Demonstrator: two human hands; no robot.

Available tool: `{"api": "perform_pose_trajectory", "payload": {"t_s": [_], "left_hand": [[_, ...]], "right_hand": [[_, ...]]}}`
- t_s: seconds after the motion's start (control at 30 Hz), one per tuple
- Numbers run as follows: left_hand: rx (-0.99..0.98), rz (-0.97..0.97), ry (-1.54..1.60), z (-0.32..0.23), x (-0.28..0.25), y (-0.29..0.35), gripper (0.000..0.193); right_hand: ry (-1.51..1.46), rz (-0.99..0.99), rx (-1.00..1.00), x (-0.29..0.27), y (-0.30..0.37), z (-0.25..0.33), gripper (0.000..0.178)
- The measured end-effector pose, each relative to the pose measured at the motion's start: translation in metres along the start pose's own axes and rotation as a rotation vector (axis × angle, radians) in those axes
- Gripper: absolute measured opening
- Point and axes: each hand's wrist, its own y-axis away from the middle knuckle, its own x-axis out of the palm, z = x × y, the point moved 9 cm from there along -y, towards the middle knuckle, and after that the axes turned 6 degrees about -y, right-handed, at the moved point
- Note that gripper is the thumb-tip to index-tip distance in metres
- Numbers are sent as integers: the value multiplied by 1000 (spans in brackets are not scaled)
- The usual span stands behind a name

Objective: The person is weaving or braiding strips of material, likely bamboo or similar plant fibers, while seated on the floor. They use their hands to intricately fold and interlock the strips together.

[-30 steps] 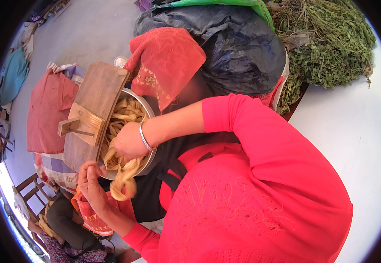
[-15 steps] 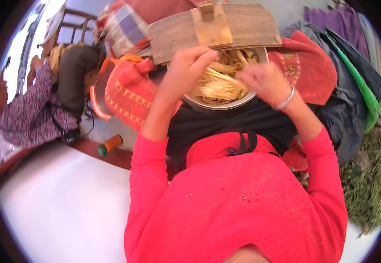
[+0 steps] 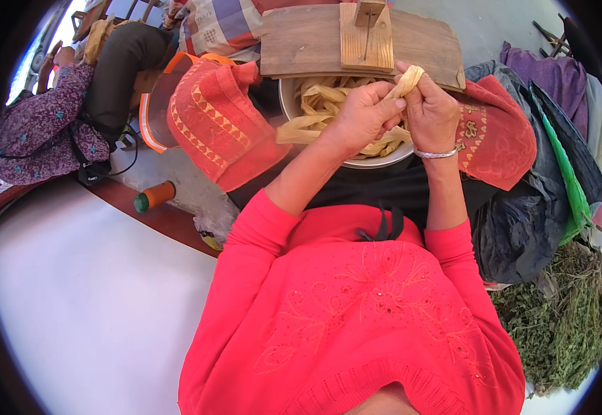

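In front of my chest, my left hand (image 3: 370, 114) and my right hand (image 3: 432, 111) are close together, both closed on a pale yellow dried husk strip (image 3: 407, 81). Its folded end sticks up between my fingers and thumbs. The hands are over the right part of a round metal pot (image 3: 377, 164), which holds many similar loose strips (image 3: 313, 97). A broad strip (image 3: 295, 131) hangs past the pot's left rim; my left hand hides where it leads. A silvery bracelet circles my right wrist.
Beyond the pot lies a wooden board (image 3: 301, 41) with an upright block (image 3: 367, 12) on it. Red patterned cloths (image 3: 221, 121) flank the pot. On the left are a green-and-orange spool (image 3: 154, 197) and another person's dark trouser leg (image 3: 131, 62). Dried greenery (image 3: 557, 318) lies right.
My hands, apart over the pot before, have come together at its right side. A folded strip end now shows between them. The whole view has shifted somewhat.
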Motion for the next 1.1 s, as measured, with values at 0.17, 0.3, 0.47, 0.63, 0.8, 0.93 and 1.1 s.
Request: {"api": "perform_pose_trajectory", "payload": {"t_s": [0.17,0.3,0.47,0.63,0.8,0.93,1.1], "left_hand": [[582,-337,-1186,-42,-3,16,14],[705,-347,-1270,-42,8,25,26],[629,-299,-1065,-38,7,23,32],[333,-393,-1098,-47,-1,5,25],[166,-382,-464,-13,-22,-7,24],[30,-282,-313,15,-28,24,17],[512,-377,-1105,-54,-24,46,11]], "right_hand": [[-106,221,235,18,20,-56,20],[-1015,323,803,59,64,-96,26],[-1426,397,773,72,62,-84,27],[-357,42,144,17,25,-53,10],[-208,-114,-17,-12,8,-21,7],[-470,-130,117,-19,6,-58,15],[-653,90,270,-11,-10,-66,40]]}}
